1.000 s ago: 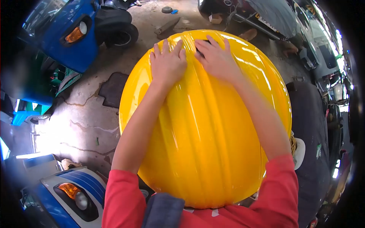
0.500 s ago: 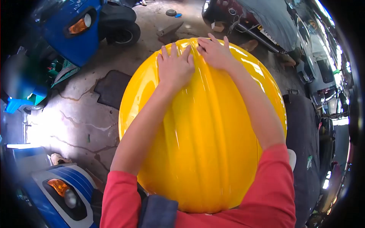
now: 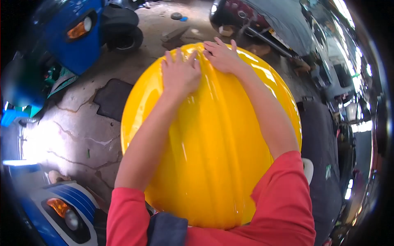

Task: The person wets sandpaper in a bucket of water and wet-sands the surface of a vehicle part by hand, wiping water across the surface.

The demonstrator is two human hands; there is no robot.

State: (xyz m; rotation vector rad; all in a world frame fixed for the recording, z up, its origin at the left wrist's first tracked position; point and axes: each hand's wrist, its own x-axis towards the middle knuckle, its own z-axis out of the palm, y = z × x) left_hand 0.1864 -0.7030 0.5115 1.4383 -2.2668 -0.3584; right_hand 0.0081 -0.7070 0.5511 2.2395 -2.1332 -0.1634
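A large glossy yellow panel (image 3: 205, 143), rounded and with long raised ridges, fills the middle of the view in front of my body. It looks like a vehicle body panel, though I cannot tell which part. My left hand (image 3: 180, 73) rests on its far end, fingers spread toward the rim. Just to the right, my right hand (image 3: 223, 57) lies over the same far edge with its fingers apart. Their fingertips partly hide the rim, and neither hand shows anything held.
A blue vehicle (image 3: 78, 37) with an orange lamp stands at the far left. Near left is a blue and white vehicle front (image 3: 69, 209). A dark mat (image 3: 113, 98) lies on the cracked floor. A dark covered surface (image 3: 322, 147) runs along the right; a partly covered car (image 3: 262, 24) stands behind.
The whole view has shifted slightly, so the panel and surroundings sit a little further left. Both hands stay at the panel's far edge in nearly the same pose.
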